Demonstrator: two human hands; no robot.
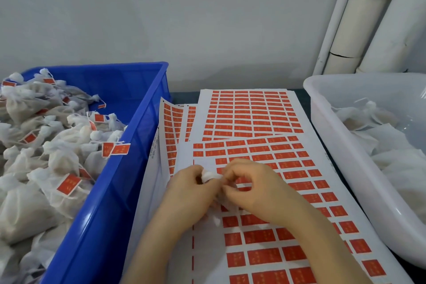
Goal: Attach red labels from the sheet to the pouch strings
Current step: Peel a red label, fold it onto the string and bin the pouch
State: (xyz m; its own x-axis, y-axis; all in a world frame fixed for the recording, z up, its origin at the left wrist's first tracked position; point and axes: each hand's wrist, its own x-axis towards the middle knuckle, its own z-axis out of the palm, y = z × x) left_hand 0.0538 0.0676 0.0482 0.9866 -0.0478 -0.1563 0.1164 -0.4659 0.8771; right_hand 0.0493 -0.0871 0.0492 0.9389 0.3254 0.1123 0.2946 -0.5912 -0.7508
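Both forearms reach over the label sheet, left hand and right hand each in a closed grip on a white pouch.

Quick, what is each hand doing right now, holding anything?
Left hand: closed on the small white mesh pouch.
Right hand: fingers pinched at the pouch's top; what they hold cannot be told.

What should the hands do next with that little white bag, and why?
Probably finish pressing a red label onto its string. Both hands, left hand and right hand, pinch the white pouch over the label sheet. Then it likely goes into the blue bin with the labelled pouches.
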